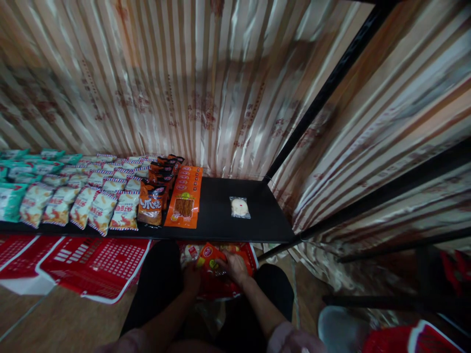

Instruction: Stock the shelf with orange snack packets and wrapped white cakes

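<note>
Between my knees, an orange snack packet (209, 253) is held over a red basket (253, 255) with more packets in it. My right hand (236, 267) is closed on the packet's right side. At its left edge is my left hand (192, 278), closed on it too, though its fingers are dim and partly hidden. On the black shelf (217, 208) above, flat orange packets (184, 203) lie in an overlapping row. Farther right lies a single clear-wrapped round white item (240, 207).
Left along the shelf stand brown-orange bags (150, 203), several rows of white striped bags (125, 211) and green bags (11, 201). Red baskets (99, 264) sit below. A black metal post (316, 108) rises at the right, before a striped curtain (221, 88). A grey stool (340, 328) stands lower right.
</note>
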Available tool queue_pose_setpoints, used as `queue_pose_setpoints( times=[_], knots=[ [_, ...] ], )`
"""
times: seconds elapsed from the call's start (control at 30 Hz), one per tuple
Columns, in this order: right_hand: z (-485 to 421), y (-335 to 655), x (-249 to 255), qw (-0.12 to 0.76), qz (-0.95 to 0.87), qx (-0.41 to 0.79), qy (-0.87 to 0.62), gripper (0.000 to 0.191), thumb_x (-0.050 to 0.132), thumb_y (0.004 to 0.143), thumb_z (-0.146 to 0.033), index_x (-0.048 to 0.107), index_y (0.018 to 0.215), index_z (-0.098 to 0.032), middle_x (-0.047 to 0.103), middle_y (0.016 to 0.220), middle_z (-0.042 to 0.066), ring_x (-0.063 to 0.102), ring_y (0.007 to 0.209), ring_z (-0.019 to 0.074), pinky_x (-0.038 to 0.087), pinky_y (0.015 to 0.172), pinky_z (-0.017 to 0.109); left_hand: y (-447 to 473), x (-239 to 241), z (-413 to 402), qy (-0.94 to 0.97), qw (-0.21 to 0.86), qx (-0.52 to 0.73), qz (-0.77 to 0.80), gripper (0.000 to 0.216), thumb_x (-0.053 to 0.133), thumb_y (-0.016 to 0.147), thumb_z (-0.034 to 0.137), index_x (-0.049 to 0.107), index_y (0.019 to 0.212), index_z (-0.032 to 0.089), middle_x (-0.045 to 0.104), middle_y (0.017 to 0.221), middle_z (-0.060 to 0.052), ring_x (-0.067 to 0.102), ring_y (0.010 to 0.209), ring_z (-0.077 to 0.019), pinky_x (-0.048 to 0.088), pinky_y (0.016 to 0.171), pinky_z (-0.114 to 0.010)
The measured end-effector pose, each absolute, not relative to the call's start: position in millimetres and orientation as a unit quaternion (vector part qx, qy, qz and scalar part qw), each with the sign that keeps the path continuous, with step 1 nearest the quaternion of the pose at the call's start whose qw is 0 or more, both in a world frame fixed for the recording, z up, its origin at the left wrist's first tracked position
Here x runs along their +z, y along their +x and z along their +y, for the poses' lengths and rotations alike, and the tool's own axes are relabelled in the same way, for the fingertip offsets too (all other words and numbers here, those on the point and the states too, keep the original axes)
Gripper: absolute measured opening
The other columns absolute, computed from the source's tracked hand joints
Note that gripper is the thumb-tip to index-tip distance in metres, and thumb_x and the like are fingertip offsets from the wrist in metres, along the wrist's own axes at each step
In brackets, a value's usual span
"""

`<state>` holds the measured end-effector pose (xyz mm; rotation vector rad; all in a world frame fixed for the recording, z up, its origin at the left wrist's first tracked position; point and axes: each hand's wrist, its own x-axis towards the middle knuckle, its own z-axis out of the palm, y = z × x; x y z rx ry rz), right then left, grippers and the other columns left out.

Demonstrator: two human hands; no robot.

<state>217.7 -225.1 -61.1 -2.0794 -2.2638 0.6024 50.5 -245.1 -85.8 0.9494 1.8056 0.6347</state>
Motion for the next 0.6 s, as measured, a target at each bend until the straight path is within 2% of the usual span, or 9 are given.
queue_pose_setpoints(
  times=[0.13, 0.27, 0.37, 0.5, 0.6],
  knots=[
    [-232.4, 215.0, -55.0, 0.055, -0.732, 0.173, -0.656, 0.035, 0.039, 0.086, -0.046, 0.063, 0.089, -0.021, 0.068, 0.088, 0.005, 0.061, 0.082, 0.0158, 0.039, 0.069, 0.021, 50.4, -83.9, -244.3, 0.417, 0.472, 0.273, 0.727, 0.021, 0.042, 0.071, 0.008, 0.058, 0.084, 0.014, 0.064, 0.074, -0.002, 0.058, 0.069, -0.0138, 0.043, 0.065, -0.022],
    [-235.2, 212.4, -48.0, 0.115, -0.743, 0.144, -0.644, 0.041, 0.031, 0.089, -0.046, 0.062, 0.083, -0.02, 0.067, 0.084, 0.005, 0.06, 0.079, 0.0144, 0.038, 0.068, 0.02, 49.7, -78.7, -239.7, 0.448, 0.442, 0.294, 0.719, 0.026, 0.034, 0.075, 0.009, 0.057, 0.087, 0.015, 0.064, 0.081, -0.004, 0.058, 0.074, -0.0138, 0.043, 0.069, -0.022],
    [-234.2, 211.8, -46.9, 0.151, -0.734, 0.109, -0.653, 0.049, 0.025, 0.09, -0.047, 0.062, 0.077, -0.019, 0.065, 0.078, 0.006, 0.059, 0.077, 0.015, 0.037, 0.067, 0.021, 49.7, -72.5, -234.1, 0.458, 0.417, 0.298, 0.726, 0.025, 0.034, 0.076, 0.011, 0.056, 0.087, 0.016, 0.064, 0.08, -0.004, 0.059, 0.077, -0.0143, 0.043, 0.072, -0.022],
    [-232.4, 211.8, -48.0, 0.2, -0.712, 0.081, -0.669, 0.055, 0.021, 0.089, -0.052, 0.059, 0.069, -0.018, 0.063, 0.068, 0.005, 0.058, 0.07, 0.0141, 0.035, 0.063, 0.021, 51.8, -68.6, -227.7, 0.438, 0.42, 0.322, 0.727, 0.016, 0.04, 0.075, 0.017, 0.053, 0.085, 0.017, 0.059, 0.064, 0.001, 0.059, 0.064, -0.0137, 0.044, 0.062, -0.022],
    [-230.8, 210.1, -46.4, 0.239, -0.686, 0.081, -0.682, 0.057, 0.018, 0.088, -0.054, 0.057, 0.065, -0.019, 0.062, 0.065, 0.005, 0.058, 0.066, 0.0138, 0.034, 0.061, 0.021, 56.9, -67.5, -225.8, 0.39, 0.471, 0.37, 0.7, 0.011, 0.043, 0.075, 0.021, 0.048, 0.084, 0.018, 0.056, 0.059, 0.003, 0.056, 0.053, -0.0118, 0.044, 0.052, -0.021]
  ],
)
